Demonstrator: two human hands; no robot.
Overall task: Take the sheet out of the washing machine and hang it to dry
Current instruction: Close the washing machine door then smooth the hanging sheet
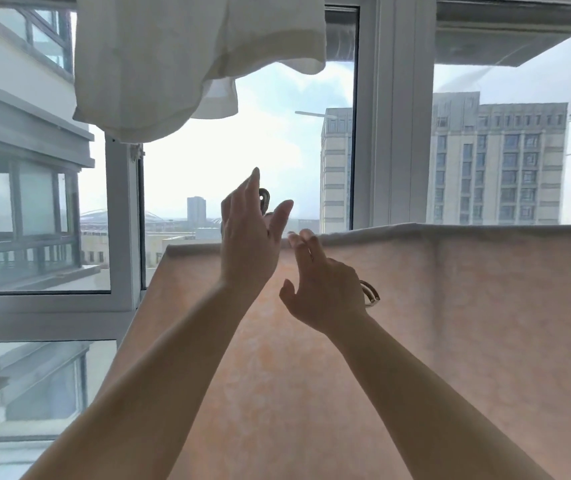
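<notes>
two bare hands are raised in front of a large window, at the top edge of a pale peach-pink fabric sheet (415, 323). the sheet hangs over a line or rail that it hides, and its folded top edge runs from the middle of the view to the right border. the cloth falls down and fills the lower right part of the view, with one vertical crease right of the middle.

the left hand (247, 237) is above the top edge of the sheet, fingers long and nearly straight, pointing up, thumb spread to the right. behind its fingers a small dark metal clip (264, 199) shows, partly covered; i cannot tell if the hand holds the clip or only reaches near it.

the right hand (322, 289) is lower, just beside the left one. its fingertips (306, 237) lie at the top edge of the sheet, fingers loosely bent and thumb apart from them; whether they pinch the edge i cannot tell. a second metal clip (370, 294) sticks out at the right side of this hand, near the wrist, against the cloth.

a white cloth garment (180, 64) hangs from above in the upper left part. the white window frame (395, 133) stands behind, with tall beige apartment buildings (499, 161) outside.
</notes>
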